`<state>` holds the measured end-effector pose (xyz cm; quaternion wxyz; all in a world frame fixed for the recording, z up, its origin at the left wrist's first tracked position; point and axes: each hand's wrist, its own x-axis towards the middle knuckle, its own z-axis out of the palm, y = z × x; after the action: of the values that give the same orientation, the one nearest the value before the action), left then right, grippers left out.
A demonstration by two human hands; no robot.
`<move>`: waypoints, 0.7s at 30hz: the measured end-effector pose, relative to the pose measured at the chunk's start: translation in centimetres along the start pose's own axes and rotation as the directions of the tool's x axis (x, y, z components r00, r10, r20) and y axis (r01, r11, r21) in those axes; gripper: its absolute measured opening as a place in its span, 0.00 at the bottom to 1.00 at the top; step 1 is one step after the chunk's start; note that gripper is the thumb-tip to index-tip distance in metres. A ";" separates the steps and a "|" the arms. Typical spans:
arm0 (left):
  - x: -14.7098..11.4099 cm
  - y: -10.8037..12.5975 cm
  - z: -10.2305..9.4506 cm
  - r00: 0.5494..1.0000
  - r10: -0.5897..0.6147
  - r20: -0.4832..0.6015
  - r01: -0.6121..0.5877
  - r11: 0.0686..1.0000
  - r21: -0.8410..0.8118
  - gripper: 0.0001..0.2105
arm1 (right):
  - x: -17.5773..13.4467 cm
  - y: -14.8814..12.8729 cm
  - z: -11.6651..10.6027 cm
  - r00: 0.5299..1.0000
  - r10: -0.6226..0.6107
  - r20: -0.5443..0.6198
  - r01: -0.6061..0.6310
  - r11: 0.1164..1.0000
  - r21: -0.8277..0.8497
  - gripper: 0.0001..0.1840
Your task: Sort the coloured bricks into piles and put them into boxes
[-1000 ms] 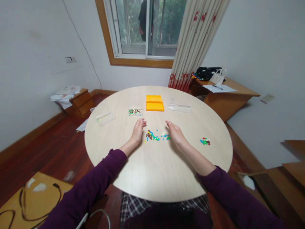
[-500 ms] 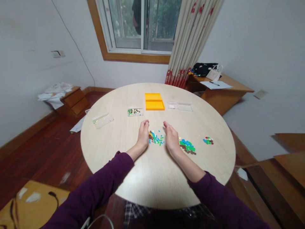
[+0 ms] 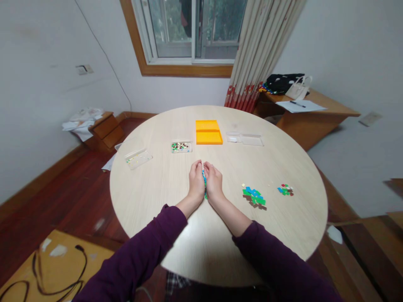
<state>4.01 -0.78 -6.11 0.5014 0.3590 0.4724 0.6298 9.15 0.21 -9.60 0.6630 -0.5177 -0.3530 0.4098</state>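
Observation:
Small coloured plastic pieces point(image 3: 205, 193) in blue and green show in a narrow gap between my hands, mostly hidden by them. My left hand point(image 3: 197, 183) stands on its edge along the left of this pile, fingers stretched forward and slightly curved. Against the right side is my right hand point(image 3: 214, 180), in a mirrored pose, its fingers also stretched out. The two hands nearly meet at fingertips and heels, cupped around the pieces, which lie on the table.
Right of my hands lies a pile of larger blue, green and brown pieces point(image 3: 254, 198), with a smaller mixed pile point(image 3: 285, 190) beyond. An open yellow case point(image 3: 209, 131), a clear box of pieces point(image 3: 181, 147), a clear tray point(image 3: 138, 159) and another clear case point(image 3: 252, 139) stand farther back on the round table point(image 3: 163, 126).
My hands have moved towards each other, closing the wide gap around the small pieces and pushing them into a narrow strip. The view has shifted slightly.

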 end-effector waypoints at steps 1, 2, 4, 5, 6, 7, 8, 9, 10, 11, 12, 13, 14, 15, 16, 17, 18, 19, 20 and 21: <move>0.0 0.0 0.1 1.000 -0.002 -0.014 0.002 1.000 0.003 0.09 | -0.1 -0.1 0.4 0.999 0.027 -0.018 -0.026 0.999 0.030 0.17; 0.0 0.0 0.2 1.000 -0.004 -0.030 0.004 1.000 0.006 0.08 | -0.2 -0.3 0.8 0.998 0.051 -0.031 -0.049 0.997 0.060 0.16; 0.0 0.1 0.4 0.998 -0.010 -0.055 0.010 1.000 -0.002 0.08 | -0.4 -0.7 1.3 0.995 0.095 -0.037 -0.089 0.988 0.128 0.14; 0.0 0.1 0.4 0.998 -0.013 -0.060 0.012 1.000 -0.013 0.08 | -0.5 -1.0 1.6 0.993 0.117 -0.035 -0.109 0.979 0.171 0.14; 0.0 0.1 0.4 0.998 -0.015 -0.063 0.013 1.000 -0.028 0.08 | -0.6 -1.3 1.7 0.989 0.142 -0.032 -0.132 0.967 0.220 0.13; 0.1 0.1 0.4 0.998 -0.019 -0.064 0.016 0.999 -0.046 0.08 | -0.6 -1.7 1.9 0.985 0.170 -0.031 -0.156 0.949 0.274 0.11; 0.1 0.1 0.5 0.997 -0.026 -0.068 0.021 0.997 -0.068 0.08 | -0.6 -2.0 2.1 0.979 0.201 -0.032 -0.179 0.927 0.330 0.10; 0.1 0.1 0.5 0.997 -0.035 -0.075 0.028 0.995 -0.093 0.08 | -0.6 -2.3 2.2 0.973 0.230 -0.035 -0.200 0.902 0.383 0.09; 0.2 0.2 0.6 0.996 -0.046 -0.083 0.036 0.992 -0.121 0.09 | -0.5 -2.6 2.2 0.966 0.256 -0.039 -0.215 0.878 0.427 0.08; 0.2 0.2 0.7 0.994 -0.060 -0.090 0.046 0.988 -0.149 0.09 | -0.4 -2.8 2.3 0.961 0.274 -0.041 -0.225 0.859 0.459 0.08; 0.2 0.3 0.9 0.992 -0.076 -0.097 0.058 0.983 -0.176 0.09 | -0.3 -3.1 2.3 0.957 0.286 -0.042 -0.232 0.846 0.480 0.07; 0.2 0.4 1.0 0.990 -0.095 -0.103 0.072 0.976 -0.203 0.09 | -0.2 -3.2 2.2 0.955 0.294 -0.040 -0.238 0.838 0.491 0.07; 0.3 0.5 1.2 0.987 -0.116 -0.108 0.088 0.969 -0.230 0.09 | -0.1 -3.4 2.1 0.953 0.300 -0.037 -0.243 0.834 0.495 0.07; 0.3 0.6 1.4 0.984 -0.138 -0.111 0.106 0.961 -0.257 0.09 | 0.0 -3.5 2.0 0.951 0.306 -0.036 -0.249 0.831 0.498 0.06; 0.2 0.8 1.6 0.981 -0.159 -0.114 0.122 0.951 -0.284 0.09 | 0.1 -3.7 1.9 0.949 0.314 -0.038 -0.254 0.827 0.502 0.07; 0.2 1.0 1.8 0.978 -0.176 -0.114 0.134 0.942 -0.307 0.09 | 0.2 -3.8 1.8 0.946 0.322 -0.043 -0.256 0.823 0.508 0.07; 0.1 1.2 2.1 0.976 -0.187 -0.114 0.141 0.935 -0.325 0.10 | 0.3 -3.9 1.6 0.943 0.328 -0.051 -0.256 0.818 0.515 0.07; 0.1 1.3 2.3 0.975 -0.194 -0.111 0.146 0.930 -0.338 0.10 | 0.4 -4.1 1.5 0.942 0.330 -0.057 -0.253 0.813 0.524 0.08; 0.0 1.5 2.5 0.974 -0.196 -0.110 0.147 0.926 -0.348 0.10 | 0.4 -4.3 1.5 0.942 0.330 -0.060 -0.249 0.810 0.532 0.08; 0.0 1.8 2.7 0.974 -0.197 -0.108 0.147 0.923 -0.356 0.10 | 0.5 -4.5 1.4 0.944 0.325 -0.061 -0.243 0.807 0.538 0.07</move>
<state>5.98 -0.22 -3.63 0.5752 0.1768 0.4184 0.6803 8.90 0.64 -4.90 0.7343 -0.3939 -0.0953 0.5447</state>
